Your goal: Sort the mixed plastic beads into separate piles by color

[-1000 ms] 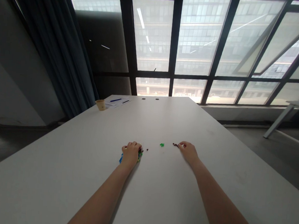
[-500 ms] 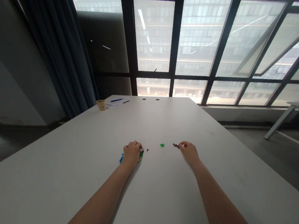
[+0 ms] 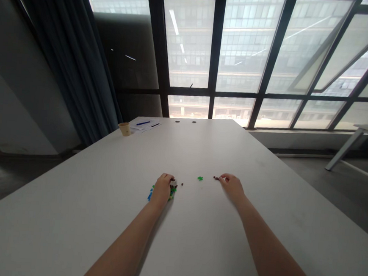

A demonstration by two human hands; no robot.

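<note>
As I watched, the right hand [image 3: 233,188] pinched a dark strip [image 3: 217,179], the left hand [image 3: 161,188] apparently a dark bit [image 3: 172,179] by coloured pieces [image 3: 174,190]; light pressure suited both.

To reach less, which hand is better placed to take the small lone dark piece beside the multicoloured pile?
Probably the left hand, nearer the lone dark piece; the right hand is farther, at other dark pieces.
</note>
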